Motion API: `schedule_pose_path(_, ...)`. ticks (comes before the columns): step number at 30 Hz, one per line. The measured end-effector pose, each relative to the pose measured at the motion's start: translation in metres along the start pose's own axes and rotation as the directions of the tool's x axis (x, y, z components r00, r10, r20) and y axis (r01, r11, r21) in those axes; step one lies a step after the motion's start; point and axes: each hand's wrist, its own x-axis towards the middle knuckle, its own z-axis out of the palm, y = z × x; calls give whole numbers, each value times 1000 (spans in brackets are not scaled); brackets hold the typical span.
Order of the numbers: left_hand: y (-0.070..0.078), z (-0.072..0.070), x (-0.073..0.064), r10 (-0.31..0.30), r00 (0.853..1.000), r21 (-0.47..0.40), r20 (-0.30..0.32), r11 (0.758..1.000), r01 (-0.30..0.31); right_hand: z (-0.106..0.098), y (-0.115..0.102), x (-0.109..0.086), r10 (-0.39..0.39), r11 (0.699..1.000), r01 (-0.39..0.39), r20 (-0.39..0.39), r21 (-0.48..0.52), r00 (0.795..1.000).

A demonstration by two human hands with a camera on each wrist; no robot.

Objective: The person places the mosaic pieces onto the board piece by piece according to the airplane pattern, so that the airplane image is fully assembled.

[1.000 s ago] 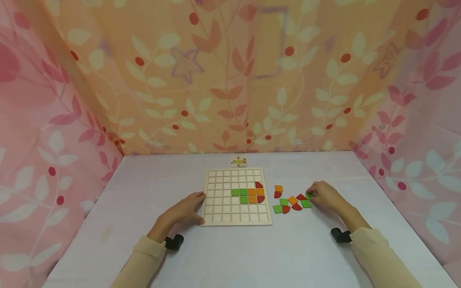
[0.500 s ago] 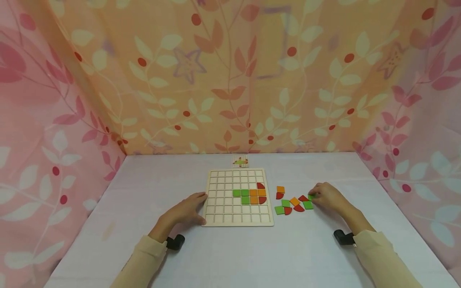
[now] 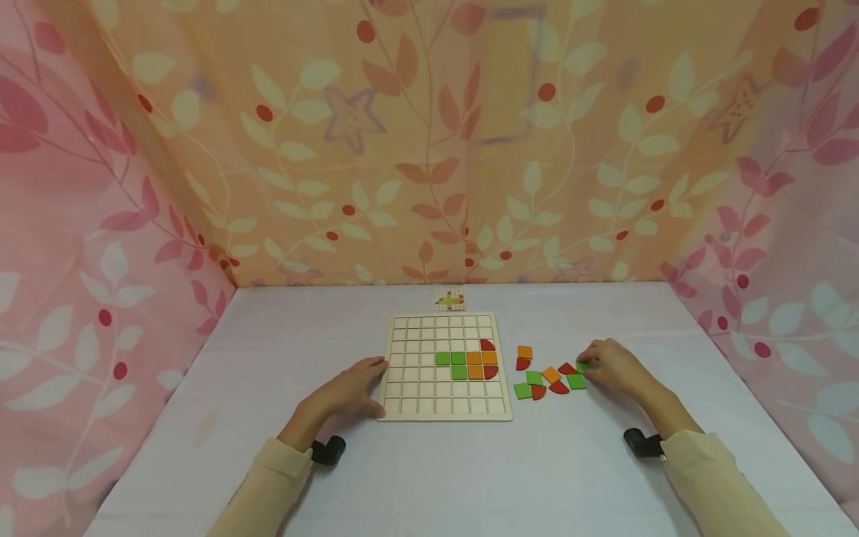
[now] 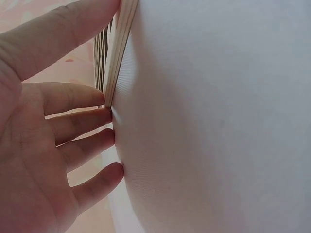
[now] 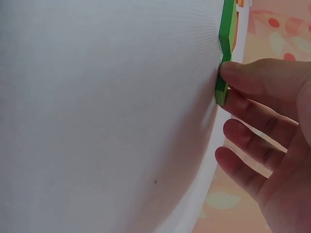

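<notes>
My left hand [image 3: 352,388] rests at the left edge of a wooden grid board [image 3: 416,409]. In the left wrist view its fingers are fairly straight and the fingertips touch the board's edge [image 4: 120,53]. Out to the right, my right hand [image 3: 614,367] pinches a green tile [image 5: 221,91] between thumb and fingers, down at the tabletop. Another green tile [image 3: 576,382] and a red quarter-round tile [image 3: 567,368] lie close by. Set in the board's right half are green tiles [image 3: 458,358], orange tiles [image 3: 475,371] and red quarter-round tiles [image 3: 491,371].
Several loose tiles lie between board and right hand, among them an orange tile [image 3: 525,351] and a green tile [image 3: 523,391]. A small pattern card [image 3: 450,299] lies behind the board on the white tabletop [image 3: 470,477]. Floral curtains [image 3: 429,149] enclose the back and sides.
The whole view has shifted slightly to one side. Both hands stay where they were, the left at the board and the right at the green tile.
</notes>
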Motion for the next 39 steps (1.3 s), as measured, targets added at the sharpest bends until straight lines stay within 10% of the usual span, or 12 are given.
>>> schedule_pose_path(39, 1, 1, -3, 11, 1000, -4, -3, 1000, -11, 6, -51, 23, 5, 959, 31, -126, 282, 992)
